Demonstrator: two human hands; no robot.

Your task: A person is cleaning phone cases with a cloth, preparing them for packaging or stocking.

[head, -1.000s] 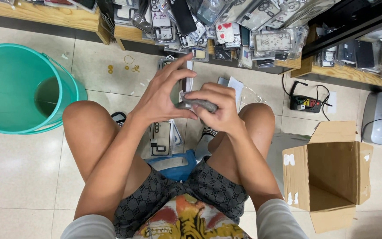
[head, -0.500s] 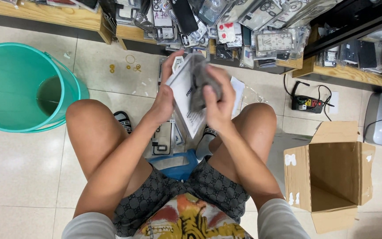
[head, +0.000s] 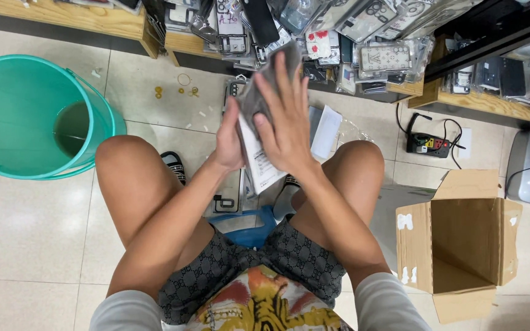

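There is one view only, from a camera worn on the seated person's head, facing almost straight down and slightly forward. It sits close above the lap: the knees and both forearms fill the middle, the raised left hand [head: 228, 144] and right hand [head: 286, 122] (nearest the lens) just ahead. The tiled floor [head: 26, 233] spreads around, a wooden shelf edge [head: 62, 15] crossing the top.

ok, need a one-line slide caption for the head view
Seated person's left hand holds a flat packaged item while the right hand wipes it with a grey cloth, teal bucket alongside.
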